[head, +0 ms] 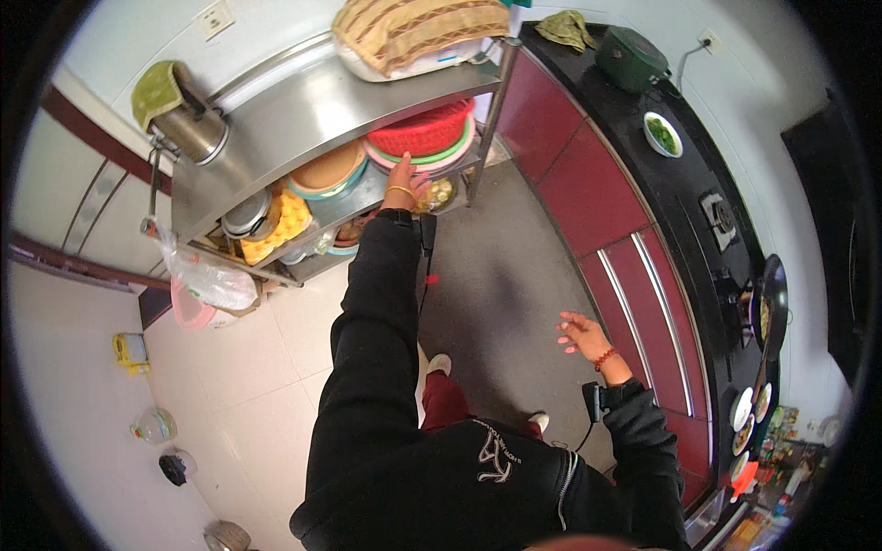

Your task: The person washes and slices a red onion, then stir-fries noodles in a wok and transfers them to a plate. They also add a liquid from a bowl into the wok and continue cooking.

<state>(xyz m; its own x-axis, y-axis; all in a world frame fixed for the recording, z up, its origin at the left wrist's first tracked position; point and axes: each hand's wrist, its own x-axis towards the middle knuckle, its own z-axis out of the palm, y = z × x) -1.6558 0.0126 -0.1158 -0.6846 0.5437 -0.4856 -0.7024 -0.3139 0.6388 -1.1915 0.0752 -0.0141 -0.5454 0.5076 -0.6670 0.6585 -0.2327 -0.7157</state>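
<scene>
My left hand (405, 183) reaches out to a steel shelf unit (289, 134), fingers apart, just in front of a stack of basins. On top of that stack sits a red plastic colander basket (422, 131), above a green-rimmed basin (451, 153) and a pink-rimmed one. Whether my fingertips touch the rims, I cannot tell. A bowl of pale food (438, 195) shows on the lower shelf behind my hand. My right hand (584, 335) hangs in the air beside the dark red cabinets (596, 189), its fingers loosely spread and holding nothing.
Along the right runs a black countertop (679, 182) with a dark green pot (628, 58), a bowl of chopped greens (663, 135), a wok (775, 306) on a stove and several plates. A plastic bag (210, 279) hangs at the shelf's left end. A cloth-covered appliance (420, 34) stands on top.
</scene>
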